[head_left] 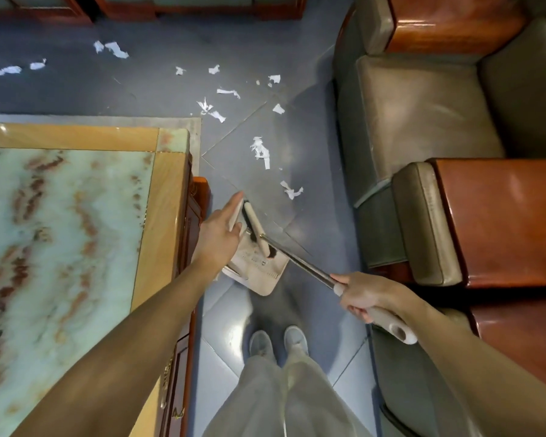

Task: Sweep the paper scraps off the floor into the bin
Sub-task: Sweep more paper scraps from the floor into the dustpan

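Paper scraps [260,151], white and torn, lie scattered over the floor [158,89]. I count about fourteen pieces or small clumps. Two pairs lie far off at the upper left, a loose group of eight or so sits in the middle near the table's corner, and two larger clumps lie closest, just ahead of the broom head. The broom [303,266] has a metal shaft, a pale head with dark bristles and a pale grip with a hanging hole at its end. The right hand [361,294] has its fingers curled tightly round the shaft where it meets the grip. The broom head rests at the pale dustpan [265,275], which stands on the floor just beside the table. Small printed marks on the pan are too blurred to read. The left hand [219,238] reaches down with fingers nearly straight, lying against the dustpan's upright handle. The floor is glossy blue-grey tile that catches the light near two grey shoes [260,342] and pale trousers [284,398]. On the left stands one table [158,197] with a green marbled top, reddish veins and an orange-yellow border. On the right are two armchairs [423,115] with grey-green leather cushions and polished red-brown wooden arms.
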Demonstrator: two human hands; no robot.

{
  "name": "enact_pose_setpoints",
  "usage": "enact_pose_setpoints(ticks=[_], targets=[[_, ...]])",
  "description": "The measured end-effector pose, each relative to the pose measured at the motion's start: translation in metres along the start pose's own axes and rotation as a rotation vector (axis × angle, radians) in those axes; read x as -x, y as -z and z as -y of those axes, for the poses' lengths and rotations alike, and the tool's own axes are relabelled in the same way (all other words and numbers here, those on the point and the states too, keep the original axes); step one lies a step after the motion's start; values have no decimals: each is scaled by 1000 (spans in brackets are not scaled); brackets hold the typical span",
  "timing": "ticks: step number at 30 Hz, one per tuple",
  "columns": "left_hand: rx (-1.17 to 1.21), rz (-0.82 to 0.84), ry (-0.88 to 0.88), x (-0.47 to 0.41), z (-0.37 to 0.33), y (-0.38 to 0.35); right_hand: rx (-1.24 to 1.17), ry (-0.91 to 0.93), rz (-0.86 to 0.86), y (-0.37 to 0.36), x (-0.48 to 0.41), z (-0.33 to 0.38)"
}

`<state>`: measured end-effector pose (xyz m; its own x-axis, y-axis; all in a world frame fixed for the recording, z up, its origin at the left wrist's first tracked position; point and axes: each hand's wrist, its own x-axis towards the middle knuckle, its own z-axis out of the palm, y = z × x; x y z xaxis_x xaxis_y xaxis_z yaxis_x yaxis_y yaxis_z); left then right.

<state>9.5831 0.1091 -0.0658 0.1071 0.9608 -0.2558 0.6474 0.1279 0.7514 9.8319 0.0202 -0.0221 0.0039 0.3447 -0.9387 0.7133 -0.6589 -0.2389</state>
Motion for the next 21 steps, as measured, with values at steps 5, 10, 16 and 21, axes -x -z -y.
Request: enact_pose_setpoints(ticks=[5,10,16,21], targets=[[22,-22,4,2,3,9,-178,-70,57,31,18,5],[75,-37,20,-8,1,12,-136,-34,-26,62,13,13],[96,-62,55,-53,-22,10,60,-53,-327,110,-31,36],[96,-109,92,-115,-48,-5,115,-79,-402,161,-88,53]])
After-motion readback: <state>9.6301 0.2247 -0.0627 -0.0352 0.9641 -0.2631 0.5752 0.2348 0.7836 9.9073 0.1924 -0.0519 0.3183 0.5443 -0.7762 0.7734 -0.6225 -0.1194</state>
